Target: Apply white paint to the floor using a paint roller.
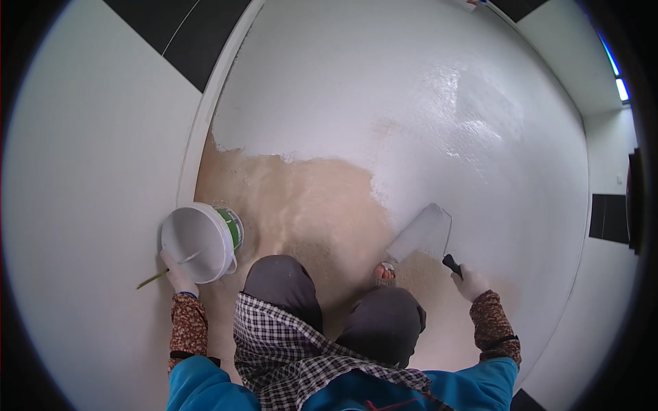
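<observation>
The right hand (471,281) was closed around the black handle (451,264) of a paint roller (419,233), whose pale sleeve lay over the floor (295,192) just beside a foot (384,272), mostly hidden by the knees (283,279). The left hand (179,275) was at the rim of a tilted white bucket (214,236); I could not tell whether its fingers gripped that rim or the thin stick (152,279) crossing there. A dark object (635,202) at far right was cut off.
</observation>
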### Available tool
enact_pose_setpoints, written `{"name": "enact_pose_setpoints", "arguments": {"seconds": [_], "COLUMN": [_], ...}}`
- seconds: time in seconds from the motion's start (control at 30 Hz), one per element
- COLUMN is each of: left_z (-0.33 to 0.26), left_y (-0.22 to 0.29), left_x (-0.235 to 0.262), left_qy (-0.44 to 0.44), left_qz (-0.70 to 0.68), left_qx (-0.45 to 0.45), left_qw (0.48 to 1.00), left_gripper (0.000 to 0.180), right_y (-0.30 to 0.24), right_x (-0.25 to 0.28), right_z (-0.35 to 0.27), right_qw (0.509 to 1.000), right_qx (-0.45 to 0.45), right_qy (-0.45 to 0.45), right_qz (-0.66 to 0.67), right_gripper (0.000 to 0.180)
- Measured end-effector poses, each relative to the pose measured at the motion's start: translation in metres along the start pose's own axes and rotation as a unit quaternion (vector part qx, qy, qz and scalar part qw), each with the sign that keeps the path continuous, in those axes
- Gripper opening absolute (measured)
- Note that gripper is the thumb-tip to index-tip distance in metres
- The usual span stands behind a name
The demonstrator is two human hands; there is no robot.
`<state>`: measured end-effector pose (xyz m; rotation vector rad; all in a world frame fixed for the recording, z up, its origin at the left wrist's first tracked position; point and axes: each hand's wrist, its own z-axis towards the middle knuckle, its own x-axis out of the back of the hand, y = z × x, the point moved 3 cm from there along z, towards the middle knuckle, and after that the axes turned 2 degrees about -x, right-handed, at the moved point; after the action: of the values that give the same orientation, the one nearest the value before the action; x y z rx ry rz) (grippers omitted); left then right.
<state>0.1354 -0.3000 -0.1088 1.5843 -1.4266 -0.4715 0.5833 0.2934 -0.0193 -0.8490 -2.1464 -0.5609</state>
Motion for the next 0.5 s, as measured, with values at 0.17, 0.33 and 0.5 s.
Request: {"name": "enact_pose_setpoints", "arguments": {"seconds": [0.17,0.33,0.5], "left_z": [-0.004,-0.004,-0.007], "left_y": [0.004,-0.001,0.004], "left_x": [0.002,-0.002,-0.012], "left_qy": [0.028,-0.005,0.000], "left_qz": [0.006,-0.048,-0.032], "left_qx": [0.003,0.010,-0.016], "left_qw": [1.000,0.999,0.999], "left_gripper": [0.084,0.079,0.070], "right_y": [-0.084,-0.234,-0.368], "right_x": [0.064,0.109,0.094], "right_z": [0.113,0.199,0.253], "right_qw": [0.988,0.958,0.921], "right_qx": [0.137,0.265,0.384], "right_qy": [0.003,0.032,0.055], "right_qz": [-0.072,-0.106,-0.034], "right_gripper": [0.033,0.031,0.031]}}
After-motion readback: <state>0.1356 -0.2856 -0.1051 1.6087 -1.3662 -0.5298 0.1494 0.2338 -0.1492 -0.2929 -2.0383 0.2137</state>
